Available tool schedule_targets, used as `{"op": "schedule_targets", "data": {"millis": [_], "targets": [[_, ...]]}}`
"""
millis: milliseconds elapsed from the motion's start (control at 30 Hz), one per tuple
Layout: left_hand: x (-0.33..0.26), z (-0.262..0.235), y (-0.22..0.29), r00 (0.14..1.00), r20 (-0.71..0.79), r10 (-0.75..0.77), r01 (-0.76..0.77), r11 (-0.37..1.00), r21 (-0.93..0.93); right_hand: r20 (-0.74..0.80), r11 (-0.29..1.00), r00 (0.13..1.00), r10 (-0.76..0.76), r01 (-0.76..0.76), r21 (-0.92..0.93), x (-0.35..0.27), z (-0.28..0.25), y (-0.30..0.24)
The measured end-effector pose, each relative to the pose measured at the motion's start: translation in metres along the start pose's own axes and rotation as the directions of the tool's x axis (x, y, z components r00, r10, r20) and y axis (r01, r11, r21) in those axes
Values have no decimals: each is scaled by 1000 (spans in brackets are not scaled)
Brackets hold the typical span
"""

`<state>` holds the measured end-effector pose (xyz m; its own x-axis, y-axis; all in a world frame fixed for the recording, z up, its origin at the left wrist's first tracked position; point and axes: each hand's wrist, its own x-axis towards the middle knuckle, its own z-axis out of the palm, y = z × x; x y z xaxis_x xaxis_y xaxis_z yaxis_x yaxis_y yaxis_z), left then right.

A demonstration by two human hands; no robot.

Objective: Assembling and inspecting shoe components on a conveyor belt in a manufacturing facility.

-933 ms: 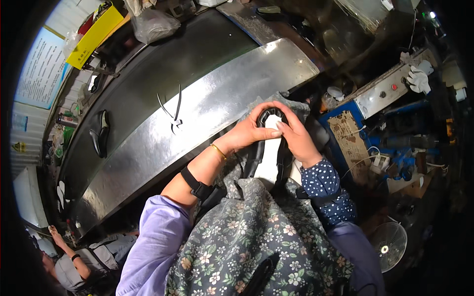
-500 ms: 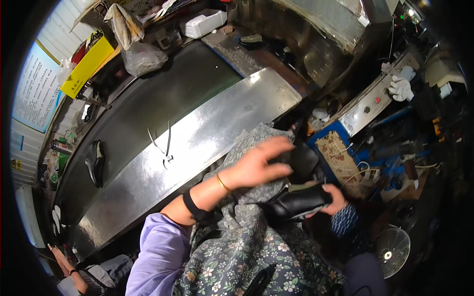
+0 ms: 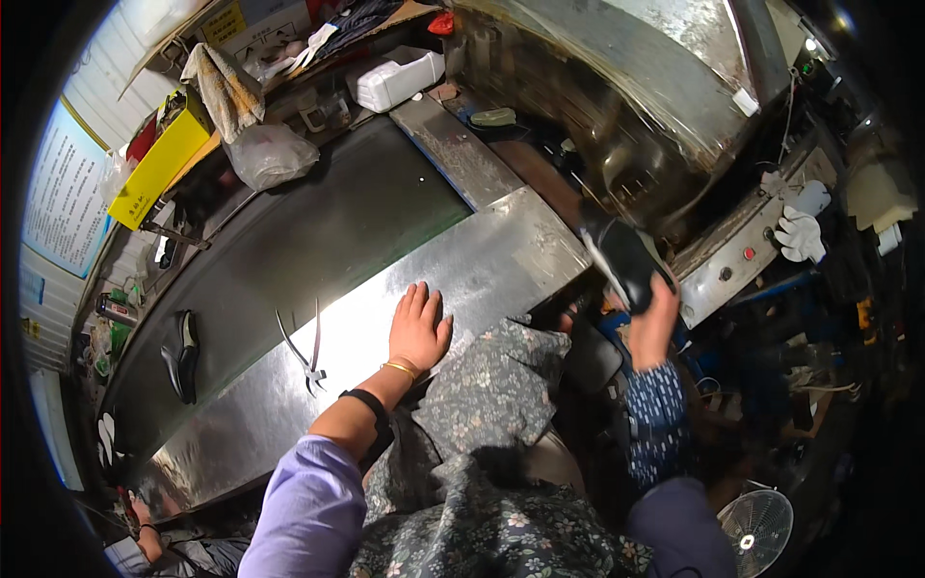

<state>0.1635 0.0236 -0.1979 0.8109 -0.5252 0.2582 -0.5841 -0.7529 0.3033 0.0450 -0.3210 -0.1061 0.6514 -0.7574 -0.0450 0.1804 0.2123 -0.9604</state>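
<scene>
My left hand (image 3: 419, 328) lies flat on the shiny metal ledge (image 3: 520, 236), palm down and fingers stretched out. Raised at the right, my right hand (image 3: 656, 323) is closed around a black shoe (image 3: 628, 265) whose pale sole edge shows on its left side. The fingers behind the shoe are partly hidden. To the left of my left hand, a pair of pincers (image 3: 310, 371) with long handles rests on the ledge. Another black shoe (image 3: 181, 361) sits on the dark conveyor belt (image 3: 328, 212), well away from both hands.
A dark metal machine housing (image 3: 617, 106) stands beyond the belt's right end. At the right are a control panel (image 3: 732, 260) and a white glove (image 3: 800, 234). A fan (image 3: 755, 535) stands low right. Another person's hand (image 3: 142, 511) shows at the lower left.
My right hand has lifted the black shoe from my lap up and away, toward the machine. My left hand has moved from above my lap leftward onto the ledge.
</scene>
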Motion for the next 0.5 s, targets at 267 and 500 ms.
{"op": "schedule_targets", "data": {"millis": [267,500], "targets": [[-24,25,-33,994,-112,-1,-13,992,-127,196,303,970,-142,231,-924,162,111,127],[-21,2,-19,996,-88,-35,26,995,-99,270,249,961,61,247,-937,242,78,202]]}}
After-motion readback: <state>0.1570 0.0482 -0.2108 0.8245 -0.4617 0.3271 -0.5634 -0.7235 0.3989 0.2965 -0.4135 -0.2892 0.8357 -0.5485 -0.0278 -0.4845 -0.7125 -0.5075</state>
